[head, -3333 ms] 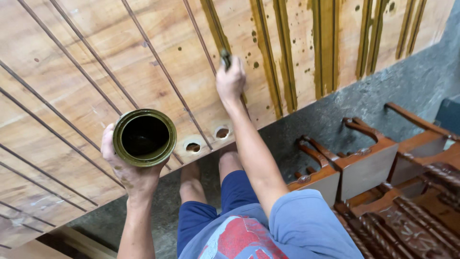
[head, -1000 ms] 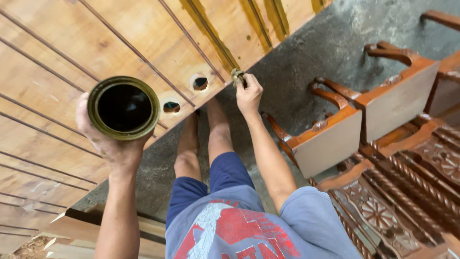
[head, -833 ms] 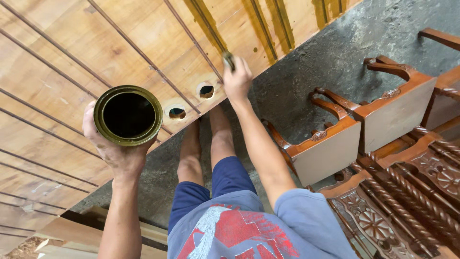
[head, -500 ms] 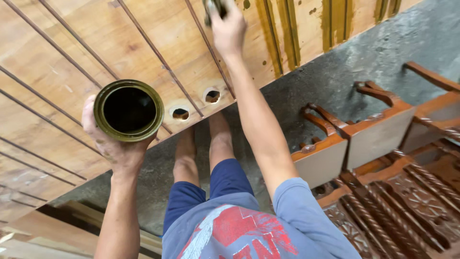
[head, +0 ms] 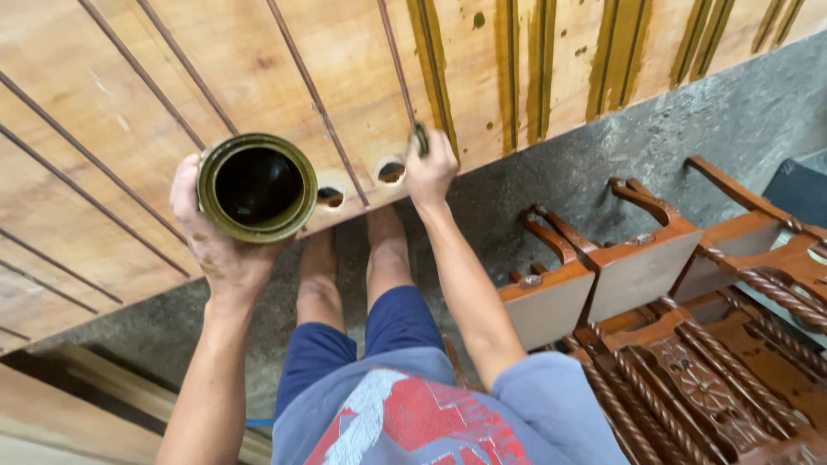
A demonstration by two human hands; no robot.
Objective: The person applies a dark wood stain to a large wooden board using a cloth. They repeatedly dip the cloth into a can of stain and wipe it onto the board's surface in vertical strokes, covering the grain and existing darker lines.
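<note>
A: So, what's the left hand [head: 220, 245] got?

B: A round can [head: 258, 186]. Fingers wrap round it from below & hold it tight. It's open on top, dark inside, w/ a green-brown rim. It's up in the air, over the near edge of the big wood panel [head: 215, 95].

A: And the right hand [head: 428, 168]?

B: Shut round a brush [head: 420, 138]. Only a small bit of it sticks out of the fist. It's at the bottom end of a groove, right by the panel's edge.

A: What's the panel like?

B: Light wood, w/ long thin grooves. Grooves on the right side are yellow-green & wet-looking. Ones on the left are plain dark lines. Two round holes [head: 390, 171] sit near the edge, between the can & the brush hand.

A: What's under it?

B: Grey floor [head: 689, 129] & two bare feet [head: 386, 250]. Person has blue shorts & a grey-blue shirt.

A: On the right?

B: Brown carved wood chairs [head: 655, 284], close together, near the right arm.
</note>
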